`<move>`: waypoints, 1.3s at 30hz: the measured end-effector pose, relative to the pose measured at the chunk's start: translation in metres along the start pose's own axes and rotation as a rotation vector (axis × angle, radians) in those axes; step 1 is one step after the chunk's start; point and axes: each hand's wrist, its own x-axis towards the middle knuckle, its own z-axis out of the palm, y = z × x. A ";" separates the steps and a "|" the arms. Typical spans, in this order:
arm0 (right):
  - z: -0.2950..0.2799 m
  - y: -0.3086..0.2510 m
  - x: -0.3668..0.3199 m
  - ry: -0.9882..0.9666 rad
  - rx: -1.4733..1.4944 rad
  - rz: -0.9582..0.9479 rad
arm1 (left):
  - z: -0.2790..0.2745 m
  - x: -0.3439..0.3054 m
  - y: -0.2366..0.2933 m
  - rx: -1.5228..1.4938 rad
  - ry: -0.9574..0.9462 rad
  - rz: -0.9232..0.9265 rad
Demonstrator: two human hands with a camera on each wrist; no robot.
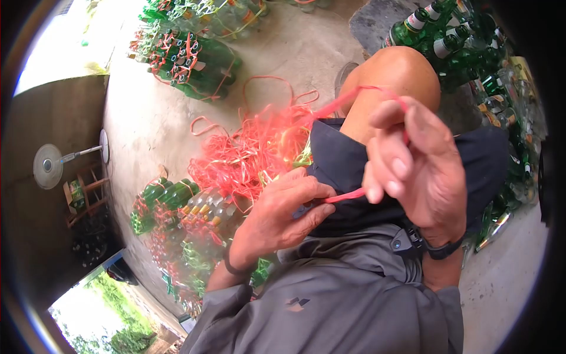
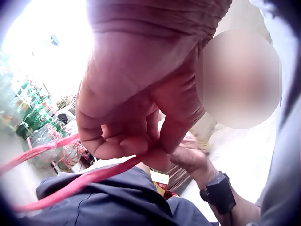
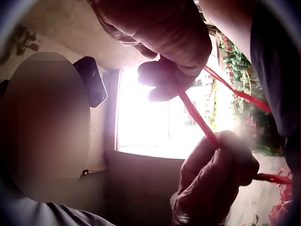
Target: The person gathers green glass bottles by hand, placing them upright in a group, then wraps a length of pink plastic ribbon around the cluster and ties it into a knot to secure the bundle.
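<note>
Thin, glossy red plastic strip (image 1: 349, 195) is up in the air over the person's lap, strung betw. both hands. L hand (image 1: 282, 207) pinches it betw. thumb & fingertips. R hand (image 1: 421, 162), held higher & farther R, has its fingers bent round the strip: one run goes over the fingers, the other leaves near the fingertips twd L hand. Exact grip inside R hand is part hidden, so can't tell which fingers bear the load.

Short run betw. hands looks near straight, prob. so it stays taut & easy to control; the loop over R fingers likely keeps the rest from slipping.

Tangled heap of red plastic strips w/ some yellow-green (image 1: 244, 156) lies on the pale concrete floor (image 1: 306, 56) just L of the dark cloth shorts (image 1: 339, 150), prob. put there for easy reach. Green glass bottles bundled w/ red strip (image 1: 215, 65) stand beyond; strip presumably there to hold them tog. Loose green glass bottles (image 1: 448, 47) are by the R knee, apart from the heap.
</note>
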 end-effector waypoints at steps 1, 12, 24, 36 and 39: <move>-0.007 -0.008 -0.005 -0.042 -0.039 -0.067 | 0.002 0.000 -0.006 0.034 -0.035 0.014; -0.026 -0.079 -0.037 -0.190 0.033 -0.383 | 0.013 -0.027 -0.090 -0.006 0.005 -0.198; -0.055 -0.135 -0.069 -0.272 -0.016 -0.537 | -0.010 -0.082 -0.191 -0.423 0.415 -0.409; -0.069 -0.188 -0.120 -0.126 -0.037 -0.775 | -0.017 -0.058 -0.192 -0.437 0.615 -0.372; -0.075 -0.200 -0.131 -0.099 -0.225 -0.920 | -0.017 -0.049 -0.186 -0.485 0.608 -0.398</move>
